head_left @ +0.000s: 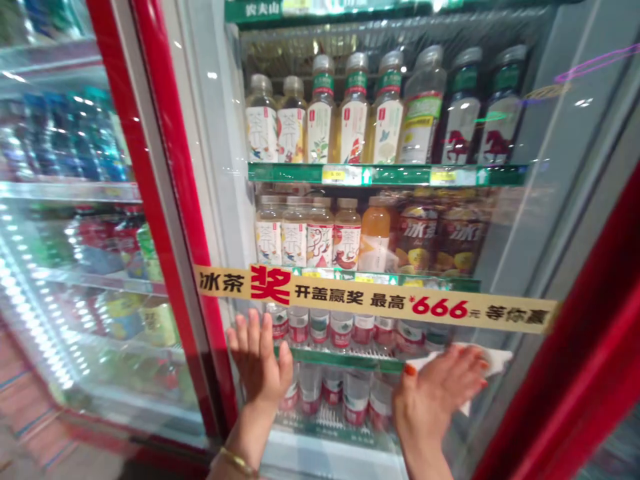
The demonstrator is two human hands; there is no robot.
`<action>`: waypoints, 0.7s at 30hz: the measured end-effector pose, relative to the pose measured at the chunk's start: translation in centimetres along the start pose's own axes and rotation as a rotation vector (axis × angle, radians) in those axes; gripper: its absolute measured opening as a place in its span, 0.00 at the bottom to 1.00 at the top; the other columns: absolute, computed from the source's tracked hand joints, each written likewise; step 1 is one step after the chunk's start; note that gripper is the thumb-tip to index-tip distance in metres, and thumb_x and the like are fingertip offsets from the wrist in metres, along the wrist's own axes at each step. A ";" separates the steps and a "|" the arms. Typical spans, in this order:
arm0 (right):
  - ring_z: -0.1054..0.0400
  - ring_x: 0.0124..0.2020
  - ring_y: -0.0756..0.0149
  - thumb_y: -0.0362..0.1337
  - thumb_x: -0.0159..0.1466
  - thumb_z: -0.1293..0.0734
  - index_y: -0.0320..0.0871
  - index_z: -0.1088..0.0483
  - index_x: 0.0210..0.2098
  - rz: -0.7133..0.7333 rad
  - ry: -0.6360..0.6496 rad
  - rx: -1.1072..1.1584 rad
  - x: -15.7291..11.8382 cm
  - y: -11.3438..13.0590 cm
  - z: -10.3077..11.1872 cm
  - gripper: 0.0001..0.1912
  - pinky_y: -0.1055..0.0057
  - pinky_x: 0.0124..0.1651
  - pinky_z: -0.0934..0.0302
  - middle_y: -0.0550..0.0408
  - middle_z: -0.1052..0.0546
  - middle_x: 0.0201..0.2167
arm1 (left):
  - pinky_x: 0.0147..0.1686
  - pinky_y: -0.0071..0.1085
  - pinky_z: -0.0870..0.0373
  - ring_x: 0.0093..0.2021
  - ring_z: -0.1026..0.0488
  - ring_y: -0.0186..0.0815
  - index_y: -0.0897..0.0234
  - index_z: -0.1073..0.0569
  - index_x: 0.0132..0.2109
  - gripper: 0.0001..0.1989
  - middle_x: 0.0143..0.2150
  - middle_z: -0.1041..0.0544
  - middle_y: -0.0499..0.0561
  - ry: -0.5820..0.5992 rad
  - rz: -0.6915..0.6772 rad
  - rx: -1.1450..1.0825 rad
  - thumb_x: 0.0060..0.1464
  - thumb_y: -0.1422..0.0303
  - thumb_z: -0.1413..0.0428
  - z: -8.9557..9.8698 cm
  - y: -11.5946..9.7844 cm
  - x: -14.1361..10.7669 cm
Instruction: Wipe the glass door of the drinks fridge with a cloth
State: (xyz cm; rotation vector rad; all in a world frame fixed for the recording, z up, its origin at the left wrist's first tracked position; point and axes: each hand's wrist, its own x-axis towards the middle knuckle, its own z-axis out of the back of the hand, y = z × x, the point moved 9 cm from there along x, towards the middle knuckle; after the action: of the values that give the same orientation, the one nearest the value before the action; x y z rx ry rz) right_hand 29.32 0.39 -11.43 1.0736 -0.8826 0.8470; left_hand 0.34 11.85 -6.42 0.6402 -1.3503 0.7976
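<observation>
My left hand (261, 360) is open, its fingers upright and spread against the glass door (233, 140) of a drinks fridge, just below a beige strip sticker (370, 303). To the right, my right hand (433, 397) holds a white tissue (500, 360) pressed under its palm and fingers on the same glass. Those fingers slant to the right, slightly blurred, and cover most of the tissue. A gold bangle (239, 461) circles my left wrist. Whether the left palm touches the glass fully cannot be made out.
Behind the glass stand bottled drinks (357, 110) on several shelves with green price rails (290, 172). Red frames (173, 133) border the door on the left and right (565, 373). A second lit fridge (75, 193) with bottles stands at left, beside brick-coloured paving (35, 413).
</observation>
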 end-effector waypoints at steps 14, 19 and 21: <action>0.69 0.85 0.31 0.53 0.77 0.45 0.39 0.67 0.84 0.172 0.050 -0.019 -2.4 2.2 -0.9 0.45 0.19 0.77 0.61 0.35 0.58 0.84 | 0.83 0.60 0.61 0.86 0.63 0.53 0.59 0.56 0.83 0.42 0.86 0.56 0.61 0.008 -0.015 -0.036 0.69 0.68 0.47 0.5 -0.2 0.5; 0.44 0.79 0.48 0.51 0.76 0.38 0.58 0.48 0.82 0.652 0.200 -0.003 -11.3 4.8 -2.0 0.37 0.41 0.83 0.58 0.52 0.29 0.74 | 0.83 0.57 0.63 0.86 0.62 0.52 0.60 0.55 0.83 0.43 0.86 0.57 0.60 0.012 -0.034 -0.032 0.69 0.69 0.46 0.7 -0.5 0.6; 0.55 0.83 0.40 0.49 0.79 0.44 0.48 0.61 0.84 0.409 0.125 -0.056 -8.9 -0.3 -0.6 0.40 0.28 0.80 0.62 0.39 0.41 0.80 | 0.83 0.58 0.61 0.86 0.61 0.52 0.61 0.54 0.83 0.42 0.86 0.55 0.61 -0.004 -0.027 -0.044 0.69 0.69 0.46 0.7 -0.5 0.6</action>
State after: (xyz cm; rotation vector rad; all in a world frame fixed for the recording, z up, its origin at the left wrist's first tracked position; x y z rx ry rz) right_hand 26.13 -0.36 -19.68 0.7915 -1.0305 1.2076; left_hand 0.38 11.05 -5.73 0.6244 -1.3565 0.7427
